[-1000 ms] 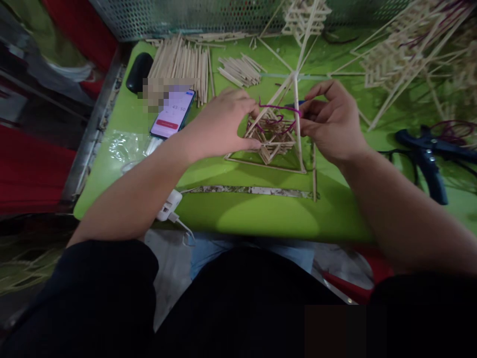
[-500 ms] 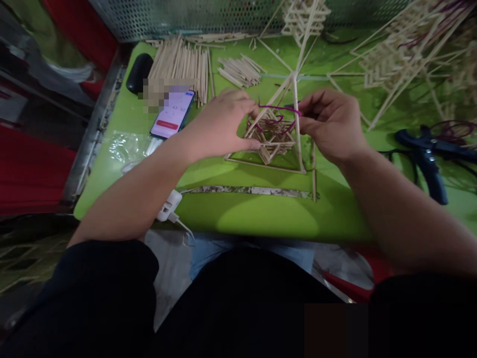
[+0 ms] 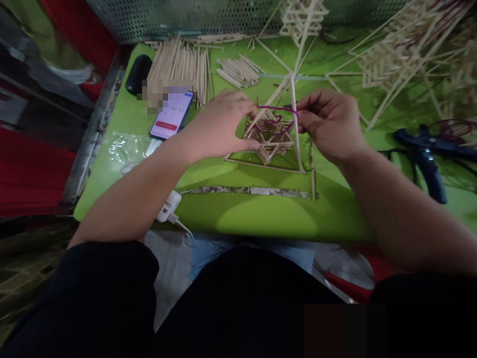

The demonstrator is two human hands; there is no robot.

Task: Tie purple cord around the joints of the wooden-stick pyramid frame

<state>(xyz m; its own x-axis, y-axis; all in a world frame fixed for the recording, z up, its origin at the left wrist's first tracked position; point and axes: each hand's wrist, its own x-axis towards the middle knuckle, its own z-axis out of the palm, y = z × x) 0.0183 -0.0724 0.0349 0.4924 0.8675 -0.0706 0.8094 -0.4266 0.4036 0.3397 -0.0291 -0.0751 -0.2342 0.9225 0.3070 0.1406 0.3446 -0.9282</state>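
A pyramid-shaped frame of thin wooden sticks (image 3: pixel 293 94) stands on the green table, with a lattice of short sticks (image 3: pixel 274 145) inside its lower part. My left hand (image 3: pixel 225 124) steadies the left side of this work, fingers and thumb closed about the lattice; its exact fingertip contact is partly hidden. A purple string (image 3: pixel 278 108) loops over the lattice and runs across to the frame's right upright. Beside that upright, my right hand (image 3: pixel 330 119) pinches the string between thumb and fingers.
On the green table (image 3: pixel 223 214) lie a stick bundle (image 3: pixel 179 67), short sticks (image 3: pixel 240 71), a phone (image 3: pixel 173 112), a black case (image 3: pixel 138 74) and a dark blue glue gun (image 3: pixel 427 151). More stick frames (image 3: pixel 391 64) stand behind. A white charger (image 3: pixel 170 206) sits at the front edge.
My right thumb and fingers have shifted slightly and closed nearer the upright on the purple string. My left hand keeps its place on the stick work.
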